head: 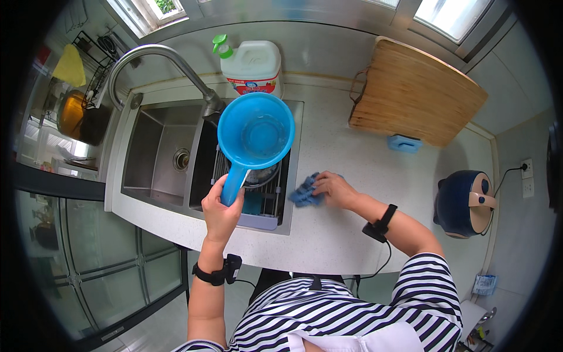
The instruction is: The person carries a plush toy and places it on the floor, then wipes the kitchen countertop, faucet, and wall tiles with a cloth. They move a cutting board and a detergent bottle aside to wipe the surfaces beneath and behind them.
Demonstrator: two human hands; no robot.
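Observation:
My left hand point(223, 210) grips the handle of a blue plastic water ladle point(257, 130), which is held over the right basin of the steel sink. The ladle's bowl faces up, and what looks like a little clear water lies in its bottom. My right hand point(335, 189) has its fingers on a crumpled blue cloth point(305, 193) on the white countertop point(334, 237), just right of the sink rim. Under the ladle, a drying rack point(269, 204) spans the right basin, and a round dish there is partly hidden.
The left sink basin point(165, 154) lies under a curved steel faucet point(154, 49). Behind the sink stands a white detergent jug point(257, 61) with a green pump. A wooden cutting board point(418, 92) leans at the back right, above a blue holder point(403, 144). A dark blue appliance point(462, 204) stands far right.

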